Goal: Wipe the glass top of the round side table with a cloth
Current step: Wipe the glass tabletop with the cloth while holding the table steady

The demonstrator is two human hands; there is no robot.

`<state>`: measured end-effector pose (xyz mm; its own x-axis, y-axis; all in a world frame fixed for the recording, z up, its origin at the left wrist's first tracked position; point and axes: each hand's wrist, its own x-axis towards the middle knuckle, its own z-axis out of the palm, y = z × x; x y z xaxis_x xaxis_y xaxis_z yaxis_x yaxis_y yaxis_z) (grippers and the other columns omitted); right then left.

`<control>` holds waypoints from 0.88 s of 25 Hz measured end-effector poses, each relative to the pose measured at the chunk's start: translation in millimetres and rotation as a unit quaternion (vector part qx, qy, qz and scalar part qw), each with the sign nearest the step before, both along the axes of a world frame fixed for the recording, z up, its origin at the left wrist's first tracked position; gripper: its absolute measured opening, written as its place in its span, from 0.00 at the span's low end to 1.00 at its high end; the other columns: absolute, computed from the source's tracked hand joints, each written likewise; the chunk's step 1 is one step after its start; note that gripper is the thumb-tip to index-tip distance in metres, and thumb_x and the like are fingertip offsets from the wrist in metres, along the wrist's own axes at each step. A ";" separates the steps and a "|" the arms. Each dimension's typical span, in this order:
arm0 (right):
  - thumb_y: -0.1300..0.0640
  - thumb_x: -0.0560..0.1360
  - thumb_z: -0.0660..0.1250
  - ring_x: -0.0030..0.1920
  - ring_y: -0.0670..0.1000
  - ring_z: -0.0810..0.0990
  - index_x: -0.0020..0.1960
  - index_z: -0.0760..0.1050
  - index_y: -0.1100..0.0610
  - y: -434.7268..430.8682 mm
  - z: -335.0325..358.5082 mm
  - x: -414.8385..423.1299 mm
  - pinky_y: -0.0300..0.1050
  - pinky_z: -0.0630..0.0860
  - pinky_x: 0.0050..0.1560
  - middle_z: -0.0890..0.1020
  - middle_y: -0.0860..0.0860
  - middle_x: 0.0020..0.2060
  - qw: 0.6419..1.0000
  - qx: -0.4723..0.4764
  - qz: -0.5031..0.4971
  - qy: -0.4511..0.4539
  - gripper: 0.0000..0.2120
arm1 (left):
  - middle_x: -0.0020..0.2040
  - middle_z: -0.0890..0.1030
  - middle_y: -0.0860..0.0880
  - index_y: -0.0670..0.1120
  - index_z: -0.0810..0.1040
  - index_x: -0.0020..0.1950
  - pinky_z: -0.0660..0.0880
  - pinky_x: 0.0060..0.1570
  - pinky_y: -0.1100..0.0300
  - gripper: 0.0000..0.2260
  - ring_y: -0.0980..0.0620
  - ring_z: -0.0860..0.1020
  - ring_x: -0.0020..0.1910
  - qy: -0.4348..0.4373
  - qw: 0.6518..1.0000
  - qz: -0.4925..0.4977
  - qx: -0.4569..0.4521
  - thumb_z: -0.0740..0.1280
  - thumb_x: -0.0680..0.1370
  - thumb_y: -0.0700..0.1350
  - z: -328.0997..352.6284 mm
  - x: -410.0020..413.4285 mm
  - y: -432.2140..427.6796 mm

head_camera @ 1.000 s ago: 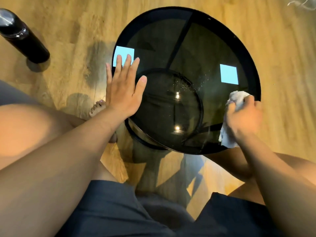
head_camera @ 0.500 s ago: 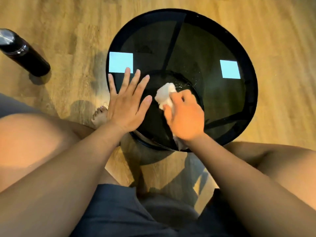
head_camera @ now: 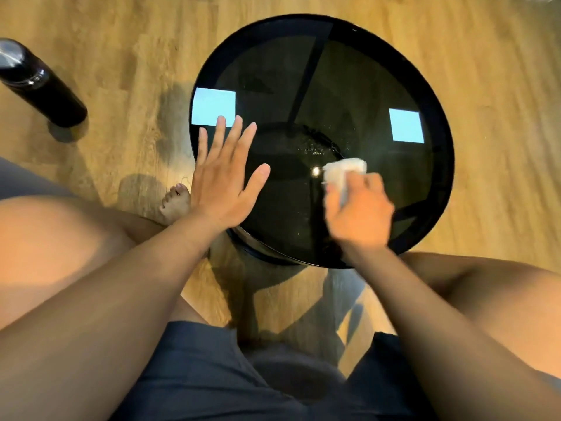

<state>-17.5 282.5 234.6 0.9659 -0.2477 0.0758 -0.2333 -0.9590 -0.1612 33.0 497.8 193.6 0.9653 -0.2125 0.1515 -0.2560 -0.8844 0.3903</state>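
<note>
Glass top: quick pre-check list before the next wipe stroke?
1. Cloth gripped by right hand: ok.
2. Cloth touching the glass top: cannot tell, motion blur.
3. Left hand flat on the glass, bracing the table: ok.
4. Specks near the centre wiped away: not ok.
5. Bottle on the floor, apart from the table: ok.
</note>
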 end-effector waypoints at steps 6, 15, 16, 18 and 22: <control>0.47 0.76 0.67 0.46 0.53 0.74 0.60 0.76 0.50 92.3 7.5 -18.8 0.45 0.73 0.35 0.74 0.52 0.50 0.962 0.095 0.256 0.013 0.15 | 0.82 0.54 0.45 0.48 0.55 0.80 0.38 0.78 0.47 0.30 0.51 0.43 0.80 0.060 0.971 0.040 -0.229 0.50 0.80 0.59 18.8 -0.4 -0.2; 0.46 0.78 0.60 0.51 0.67 0.78 0.56 0.71 0.53 -156.8 24.7 -1.9 0.55 0.76 0.51 0.77 0.65 0.51 0.991 -0.028 -0.078 0.105 0.12 | 0.82 0.54 0.45 0.49 0.53 0.80 0.38 0.76 0.37 0.32 0.44 0.48 0.81 0.008 0.996 -0.039 0.082 0.47 0.80 0.63 9.7 -20.8 -17.9; 0.47 0.79 0.59 0.51 0.66 0.77 0.58 0.71 0.54 -143.0 22.4 -3.9 0.54 0.75 0.51 0.77 0.65 0.52 0.991 -0.020 -0.086 0.105 0.14 | 0.82 0.54 0.45 0.49 0.53 0.80 0.39 0.76 0.37 0.32 0.44 0.49 0.81 0.011 0.997 -0.037 0.069 0.46 0.80 0.63 10.6 -20.3 -18.0; 0.46 0.79 0.59 0.49 0.65 0.78 0.60 0.72 0.54 -94.9 18.6 -15.1 0.52 0.73 0.49 0.76 0.62 0.54 0.996 -0.002 -0.057 0.075 0.15 | 0.82 0.53 0.45 0.49 0.53 0.81 0.39 0.76 0.37 0.32 0.45 0.48 0.81 0.016 0.999 -0.033 0.032 0.46 0.80 0.63 12.6 -19.6 -18.1; 0.47 0.79 0.61 0.46 0.58 0.76 0.61 0.75 0.54 40.9 7.9 -40.9 0.48 0.72 0.43 0.74 0.56 0.52 0.993 0.046 0.108 0.031 0.15 | 0.82 0.54 0.45 0.48 0.56 0.80 0.36 0.75 0.37 0.30 0.46 0.49 0.81 0.001 0.995 -0.019 -0.093 0.48 0.81 0.60 22.4 -17.9 -6.7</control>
<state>-58.4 323.5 242.5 0.9993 -0.0380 0.0007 -0.0367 -0.9698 -0.2411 15.1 491.2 216.1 0.9573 -0.2179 0.1901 -0.2876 -0.7863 0.5468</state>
